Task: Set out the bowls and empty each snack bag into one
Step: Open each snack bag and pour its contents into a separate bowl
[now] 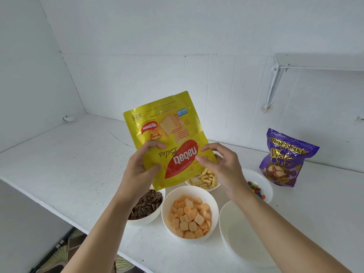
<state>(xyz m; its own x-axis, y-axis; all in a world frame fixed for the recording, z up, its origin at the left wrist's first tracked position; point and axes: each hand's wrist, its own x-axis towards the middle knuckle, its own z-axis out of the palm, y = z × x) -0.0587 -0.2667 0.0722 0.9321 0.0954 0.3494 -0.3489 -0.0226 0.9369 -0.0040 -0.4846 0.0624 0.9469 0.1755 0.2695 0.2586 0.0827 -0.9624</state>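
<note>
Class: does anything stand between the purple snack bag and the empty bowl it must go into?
Yes: the bowl of coloured candies sits between the purple bag and the empty bowl, so the bag would likely need lifting over it.

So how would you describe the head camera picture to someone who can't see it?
A person's left hand grips an upside-down yellow snack bag above five white bowls on a white counter, the right hand at its other edge. Four bowls hold snacks, the empty bowl is nearest right; a purple snack bag stands behind.
</note>
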